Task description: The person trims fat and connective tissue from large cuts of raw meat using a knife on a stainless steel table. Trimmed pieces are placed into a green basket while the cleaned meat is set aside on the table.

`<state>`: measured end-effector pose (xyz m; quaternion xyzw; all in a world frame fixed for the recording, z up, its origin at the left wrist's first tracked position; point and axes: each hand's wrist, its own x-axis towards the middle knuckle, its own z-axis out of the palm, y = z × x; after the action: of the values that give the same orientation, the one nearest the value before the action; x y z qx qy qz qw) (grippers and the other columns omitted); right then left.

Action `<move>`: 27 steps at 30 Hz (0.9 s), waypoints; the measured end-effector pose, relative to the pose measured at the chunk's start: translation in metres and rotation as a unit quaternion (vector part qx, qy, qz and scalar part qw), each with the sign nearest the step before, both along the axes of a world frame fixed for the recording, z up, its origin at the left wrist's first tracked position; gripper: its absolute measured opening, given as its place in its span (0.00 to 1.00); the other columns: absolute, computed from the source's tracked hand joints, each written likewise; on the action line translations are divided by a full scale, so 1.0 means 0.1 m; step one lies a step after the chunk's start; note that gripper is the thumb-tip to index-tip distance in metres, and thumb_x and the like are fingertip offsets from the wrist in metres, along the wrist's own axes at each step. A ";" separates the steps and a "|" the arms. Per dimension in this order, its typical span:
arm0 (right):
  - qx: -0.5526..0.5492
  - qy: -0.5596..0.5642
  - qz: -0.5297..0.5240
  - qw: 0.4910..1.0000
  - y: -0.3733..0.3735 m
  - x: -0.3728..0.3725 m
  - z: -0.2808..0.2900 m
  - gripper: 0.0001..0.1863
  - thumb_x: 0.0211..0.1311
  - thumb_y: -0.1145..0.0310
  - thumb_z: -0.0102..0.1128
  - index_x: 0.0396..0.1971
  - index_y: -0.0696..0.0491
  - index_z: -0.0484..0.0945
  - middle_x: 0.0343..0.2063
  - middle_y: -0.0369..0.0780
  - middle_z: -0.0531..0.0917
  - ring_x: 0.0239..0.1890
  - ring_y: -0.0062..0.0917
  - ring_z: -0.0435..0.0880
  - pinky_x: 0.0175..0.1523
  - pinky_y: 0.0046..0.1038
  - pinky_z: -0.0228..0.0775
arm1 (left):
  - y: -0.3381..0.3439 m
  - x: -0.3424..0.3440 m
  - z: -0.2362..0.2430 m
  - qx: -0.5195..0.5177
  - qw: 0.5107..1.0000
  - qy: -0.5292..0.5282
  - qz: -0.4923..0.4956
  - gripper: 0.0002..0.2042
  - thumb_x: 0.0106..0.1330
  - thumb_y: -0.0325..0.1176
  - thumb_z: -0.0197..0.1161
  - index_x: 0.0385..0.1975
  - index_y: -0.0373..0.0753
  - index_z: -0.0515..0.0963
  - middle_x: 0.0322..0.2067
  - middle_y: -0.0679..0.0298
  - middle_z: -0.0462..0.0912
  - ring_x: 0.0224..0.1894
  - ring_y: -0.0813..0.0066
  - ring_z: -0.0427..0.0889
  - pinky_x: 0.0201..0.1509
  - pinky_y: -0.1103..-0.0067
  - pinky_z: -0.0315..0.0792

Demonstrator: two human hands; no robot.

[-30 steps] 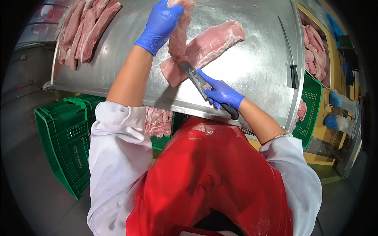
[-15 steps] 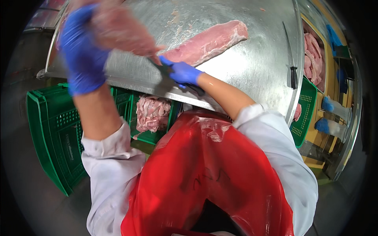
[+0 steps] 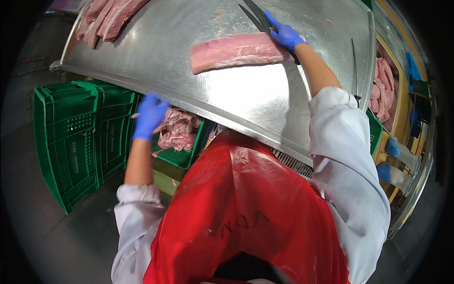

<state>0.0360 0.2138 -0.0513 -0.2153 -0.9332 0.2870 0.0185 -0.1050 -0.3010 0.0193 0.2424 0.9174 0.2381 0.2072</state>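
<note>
A long pink pork loin (image 3: 231, 53) lies crosswise on the steel table. My blue-gloved right hand (image 3: 283, 34) is closed on a dark-bladed knife (image 3: 257, 15) over the loin's right end, the blade pointing away from me. My blue-gloved left hand (image 3: 152, 116) is low at the table's front edge, over a green crate of pale meat trimmings (image 3: 179, 128). It is blurred, so I cannot make out whether it holds anything.
Long meat pieces (image 3: 113, 19) lie at the table's back left. A honing rod (image 3: 353, 61) lies along the right side. Green crates (image 3: 64, 132) stand at lower left. A tray of meat (image 3: 383, 87) and blue-and-clear objects (image 3: 397, 151) are at right.
My left hand has swung down from the tabletop to the crate; the piece it carried is no longer visible. My right hand with the knife has moved up and right.
</note>
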 end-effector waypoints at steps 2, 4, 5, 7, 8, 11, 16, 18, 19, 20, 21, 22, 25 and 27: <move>-0.007 0.002 -0.023 1.000 -0.12 0.25 -0.02 0.39 0.65 0.62 0.50 0.75 0.31 0.46 0.44 0.54 0.84 0.47 0.50 0.84 0.58 0.44 0.72 | 0.67 0.25 -0.55 -0.028 0.985 -0.168 -0.039 0.16 0.63 0.39 0.62 0.39 0.29 0.79 0.42 0.45 0.82 0.44 0.56 0.81 0.49 0.64 0.73; -0.028 -0.007 -0.081 0.996 -0.36 0.63 0.05 0.39 0.65 0.62 0.50 0.75 0.31 0.47 0.45 0.55 0.84 0.48 0.50 0.84 0.58 0.44 0.72 | 1.27 0.33 -1.03 -0.014 0.976 -0.207 -0.060 0.15 0.65 0.37 0.60 0.44 0.32 0.78 0.41 0.55 0.83 0.40 0.68 0.80 0.45 0.72 0.73; -0.046 -0.010 -0.099 0.994 -0.48 0.81 0.08 0.39 0.66 0.62 0.50 0.75 0.31 0.47 0.45 0.55 0.84 0.48 0.50 0.84 0.58 0.44 0.72 | 1.50 0.37 -1.21 0.022 0.973 -0.223 -0.048 0.15 0.67 0.36 0.59 0.47 0.33 0.78 0.42 0.58 0.84 0.40 0.71 0.80 0.44 0.74 0.73; -0.083 -0.016 -0.140 0.987 -0.70 1.20 0.12 0.38 0.66 0.63 0.50 0.75 0.31 0.48 0.46 0.55 0.83 0.48 0.50 0.84 0.59 0.44 0.73 | 1.71 0.46 -1.46 0.194 0.948 -0.248 0.055 0.17 0.68 0.34 0.57 0.54 0.35 0.74 0.48 0.58 0.82 0.45 0.70 0.80 0.48 0.75 0.73; -0.082 0.019 -0.131 0.988 -0.75 1.33 0.17 0.38 0.66 0.63 0.50 0.75 0.31 0.48 0.47 0.55 0.83 0.48 0.50 0.84 0.59 0.43 0.73 | 1.79 0.48 -1.42 0.227 0.938 -0.261 0.009 0.18 0.69 0.33 0.57 0.57 0.35 0.71 0.51 0.58 0.81 0.47 0.69 0.80 0.50 0.74 0.73; -0.126 0.028 -0.110 0.985 -1.03 1.27 0.50 0.38 0.66 0.64 0.51 0.74 0.29 0.49 0.49 0.52 0.83 0.49 0.47 0.85 0.61 0.38 0.75 | 1.84 0.37 -1.03 0.265 0.913 -0.301 -0.072 0.22 0.69 0.32 0.57 0.63 0.38 0.66 0.59 0.58 0.75 0.57 0.67 0.77 0.55 0.72 0.71; -0.014 -0.163 0.064 0.984 -1.14 0.20 0.81 0.40 0.64 0.68 0.49 0.74 0.26 0.49 0.43 0.50 0.85 0.36 0.43 0.87 0.49 0.42 0.78 | 1.59 0.18 -1.24 0.332 0.927 -0.171 0.019 0.14 0.69 0.25 0.56 0.54 0.35 0.73 0.47 0.58 0.83 0.46 0.70 0.84 0.48 0.78 0.77; 0.066 -0.163 0.096 0.980 -1.09 0.16 0.65 0.40 0.65 0.70 0.47 0.74 0.26 0.49 0.40 0.50 0.85 0.34 0.40 0.86 0.46 0.40 0.79 | 1.53 0.26 -0.96 0.338 0.927 -0.158 0.024 0.13 0.67 0.25 0.57 0.51 0.32 0.75 0.44 0.58 0.84 0.43 0.71 0.84 0.49 0.76 0.77; 0.107 -0.162 0.113 0.974 -1.06 0.17 0.59 0.40 0.65 0.71 0.46 0.74 0.26 0.49 0.39 0.50 0.85 0.32 0.39 0.86 0.45 0.39 0.79 | 1.45 0.27 -0.90 0.344 0.925 -0.160 0.021 0.13 0.67 0.26 0.57 0.50 0.32 0.75 0.44 0.57 0.84 0.41 0.72 0.84 0.47 0.75 0.77; 0.038 -0.235 0.094 0.967 -1.10 0.19 0.78 0.39 0.66 0.71 0.45 0.74 0.25 0.49 0.39 0.49 0.85 0.30 0.37 0.86 0.43 0.38 0.78 | 1.26 0.25 -0.86 0.339 0.930 -0.143 0.018 0.13 0.69 0.26 0.56 0.51 0.33 0.74 0.45 0.58 0.84 0.41 0.73 0.84 0.46 0.77 0.78; -0.029 -0.309 0.071 0.948 -1.14 0.29 1.03 0.38 0.67 0.72 0.44 0.74 0.25 0.50 0.39 0.49 0.85 0.28 0.36 0.85 0.42 0.37 0.78 | 1.06 0.24 -0.82 0.335 0.933 -0.127 0.014 0.13 0.70 0.26 0.56 0.53 0.34 0.74 0.47 0.58 0.83 0.42 0.74 0.83 0.45 0.78 0.78; -0.037 -0.285 0.091 0.953 -1.08 0.55 1.05 0.39 0.65 0.73 0.46 0.74 0.27 0.51 0.35 0.48 0.83 0.25 0.32 0.82 0.38 0.34 0.78 | 0.86 0.23 -0.79 0.332 0.937 -0.110 0.005 0.13 0.71 0.26 0.55 0.54 0.35 0.73 0.49 0.59 0.82 0.42 0.74 0.83 0.44 0.79 0.78; -0.030 -0.264 0.109 0.958 -0.98 0.98 1.22 0.37 0.66 0.74 0.46 0.74 0.30 0.55 0.26 0.47 0.83 0.18 0.30 0.79 0.31 0.34 0.78 | 0.40 0.15 -0.88 0.368 0.926 -0.069 0.036 0.12 0.71 0.26 0.56 0.53 0.34 0.74 0.48 0.60 0.83 0.41 0.76 0.82 0.47 0.80 0.77; 0.052 -0.251 0.129 0.958 -1.02 0.99 1.01 0.37 0.67 0.73 0.45 0.74 0.30 0.53 0.25 0.47 0.83 0.17 0.31 0.80 0.30 0.35 0.78 | 0.46 0.18 -0.90 0.391 0.909 -0.117 0.080 0.12 0.71 0.25 0.57 0.52 0.33 0.74 0.48 0.59 0.83 0.42 0.75 0.82 0.49 0.80 0.76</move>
<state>0.1348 0.1114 0.0501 -0.1573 -0.9412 0.1753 -0.2421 -0.0871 -0.2552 -0.0706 0.2004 0.7363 0.6203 0.1814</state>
